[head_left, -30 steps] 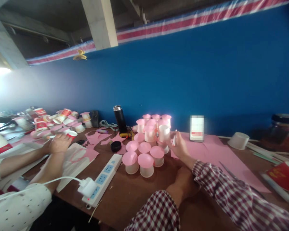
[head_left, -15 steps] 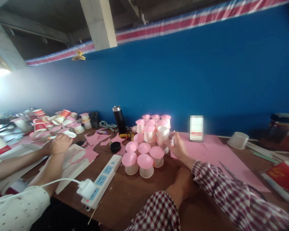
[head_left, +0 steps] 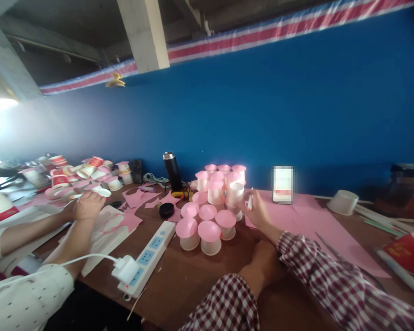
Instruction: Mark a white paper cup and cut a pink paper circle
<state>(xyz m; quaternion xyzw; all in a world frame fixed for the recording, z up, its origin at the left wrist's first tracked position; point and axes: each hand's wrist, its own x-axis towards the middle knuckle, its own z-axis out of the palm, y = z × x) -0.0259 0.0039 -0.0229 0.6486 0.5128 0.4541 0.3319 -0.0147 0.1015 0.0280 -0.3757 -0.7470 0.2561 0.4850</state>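
My right hand (head_left: 260, 212) is closed around a slim white pen (head_left: 250, 202) with reddish marks, held upright beside a white paper cup (head_left: 235, 195). That cup sits at the right side of a cluster of paper cups topped with pink paper discs (head_left: 209, 231). My left hand (head_left: 266, 256) rests on the table below my right wrist. Its fingers are hidden behind my right forearm and sleeve. Under and beyond my right arm spreads a large sheet of pink paper (head_left: 305, 220), with scissors (head_left: 327, 244) lying on it, partly covered by my sleeve.
A phone (head_left: 283, 184) stands against the blue wall. Left of the cups are a power strip (head_left: 148, 257), a black lid (head_left: 166, 210) and a black flask (head_left: 172, 170). A co-worker's hand (head_left: 89, 205) works farther left. At right lie a white cup (head_left: 343, 202) and a red-white cup (head_left: 405, 253).
The view has shifted very slightly. My hands, the pen and the cups keep nearly the same places relative to one another.
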